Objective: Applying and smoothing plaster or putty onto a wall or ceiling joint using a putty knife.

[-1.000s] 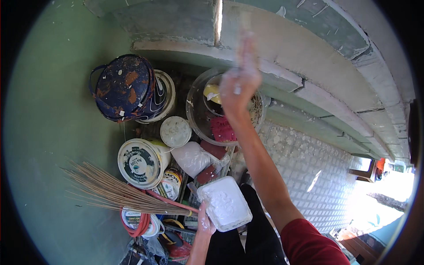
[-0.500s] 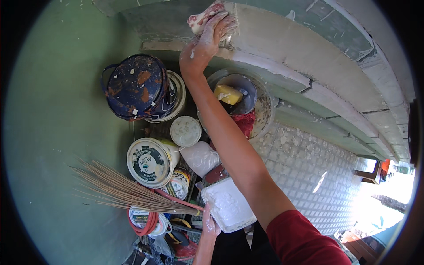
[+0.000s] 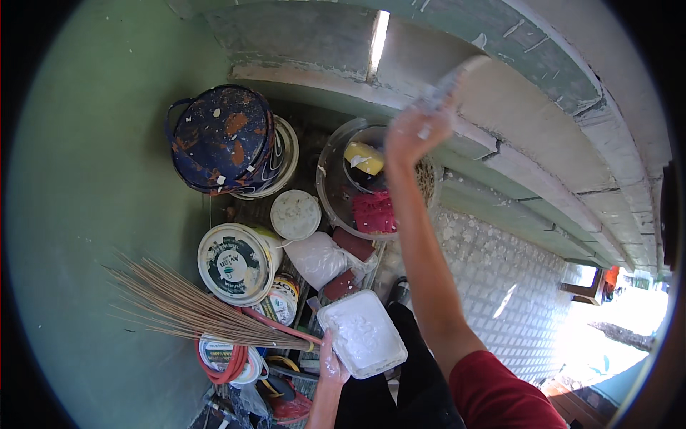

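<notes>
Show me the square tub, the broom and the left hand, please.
Square tub (image 3: 382, 362): head view, on its near edge.
Broom (image 3: 220, 319): head view, on the middle of its bristles.
Left hand (image 3: 332, 366): head view, on the middle of the hand.

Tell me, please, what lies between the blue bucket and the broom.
In the head view, the green-labelled tub lies between the blue bucket and the broom.

1 o'clock: Right hand (image 3: 421, 132) blurred; item (image 3: 468, 68) in its grip smeared, kind unclear. 6 o'clock: Left hand (image 3: 334, 361) fingers hidden under tub (image 3: 384, 364); forearm (image 3: 325, 407) cut by lower edge. 5 o'clock: sleeve (image 3: 496, 393) likewise cut.
</notes>
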`<state>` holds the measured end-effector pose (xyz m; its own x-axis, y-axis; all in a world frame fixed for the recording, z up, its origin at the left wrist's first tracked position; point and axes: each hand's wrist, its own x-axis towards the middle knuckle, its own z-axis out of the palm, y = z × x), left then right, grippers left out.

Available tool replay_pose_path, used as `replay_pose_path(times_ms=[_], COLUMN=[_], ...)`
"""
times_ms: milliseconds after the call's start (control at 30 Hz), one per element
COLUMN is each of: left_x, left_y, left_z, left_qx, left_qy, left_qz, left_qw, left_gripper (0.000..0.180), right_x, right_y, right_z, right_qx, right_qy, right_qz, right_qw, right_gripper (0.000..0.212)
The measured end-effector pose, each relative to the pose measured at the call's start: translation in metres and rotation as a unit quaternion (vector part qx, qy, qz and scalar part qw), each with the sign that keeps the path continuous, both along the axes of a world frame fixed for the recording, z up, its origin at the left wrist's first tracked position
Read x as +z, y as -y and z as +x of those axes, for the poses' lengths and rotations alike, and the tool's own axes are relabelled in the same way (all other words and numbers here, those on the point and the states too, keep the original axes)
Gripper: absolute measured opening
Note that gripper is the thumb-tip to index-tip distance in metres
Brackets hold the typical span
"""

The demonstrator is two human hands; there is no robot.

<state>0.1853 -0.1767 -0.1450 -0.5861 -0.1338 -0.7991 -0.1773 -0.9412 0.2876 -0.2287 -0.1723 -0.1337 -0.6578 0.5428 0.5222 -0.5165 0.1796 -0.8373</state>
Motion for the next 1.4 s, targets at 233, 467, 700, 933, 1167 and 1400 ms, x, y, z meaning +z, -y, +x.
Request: replay_pose_path(times_ms=[233,467,700,933,1167,1400], left_x=[0.004,0.001,0.008,0.024,0.092,0.190], left_y=[-0.001,-0.002,-0.009,-0.020,-0.048,-0.082], left_z=[-0.001,-0.009,-0.009,-0.015,-0.068,-0.096], left_qx=[-0.008,0.002,-0.017,-0.017,-0.030,-0.105], left_qy=[0.025,0.009,0.004,-0.002,-0.076,-0.191], left_qz=[-0.017,-0.019,-0.016,-0.020,-0.036,-0.024], left_qw=[1.000,1.000,1.000,1.000,0.996,0.976], left_gripper=[0.058,0.060,0.060,0.061,0.060,0.067], right_x=[0.032,0.051,0.051,0.051,0.138,0.230], right_y=[0.058,-0.009,-0.004,-0.165,-0.250,-0.273], right_z=[0.027,0.039,0.046,0.184,0.272,0.264], right_qx=[0.125,0.073,0.194,0.373,0.324,0.310], right_qy=[-0.071,0.093,0.017,0.299,0.356,0.318], right_qz=[0.205,0.012,0.145,-0.161,-0.325,0.136], right_qw=[0.968,0.993,0.970,0.863,0.814,0.885], right_gripper=[0.076,0.062,0.047,0.051,0.049,0.029])
